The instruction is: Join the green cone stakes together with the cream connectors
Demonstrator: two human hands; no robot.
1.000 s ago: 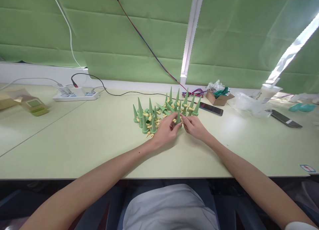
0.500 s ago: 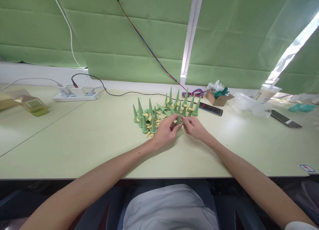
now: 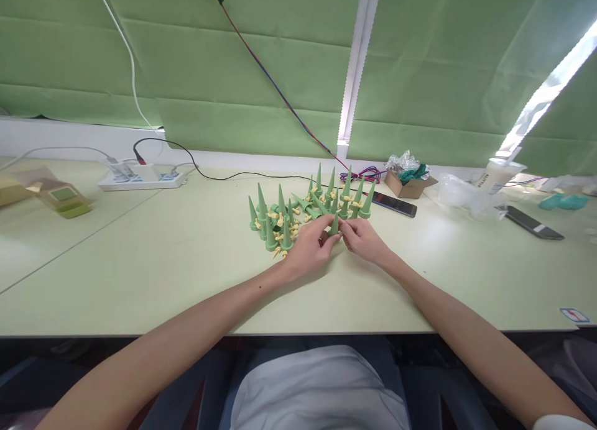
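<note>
My left hand (image 3: 313,245) is closed around the base of a green cone (image 3: 334,224), which stands point up between thumb and fingers. Close against its right side, my right hand (image 3: 364,238) pinches at the cone's lower edge; whatever its fingertips grip is too small and too covered to make out. Behind and to the left, several more green cones (image 3: 262,203) stand upright on the table, with small yellow pieces (image 3: 280,220) on and among them. A few cones (image 3: 303,201) lie tilted in the middle of the group.
A dark phone (image 3: 394,204) lies right of the cones, near a small cardboard box (image 3: 410,184) with crumpled plastic. Farther right are a cup (image 3: 498,174), a plastic bag (image 3: 471,197) and another dark phone (image 3: 534,222). A power strip (image 3: 142,178) sits back left.
The green cone between my hands has tilted or dropped very slightly. Both hands stay in nearly the same place.
</note>
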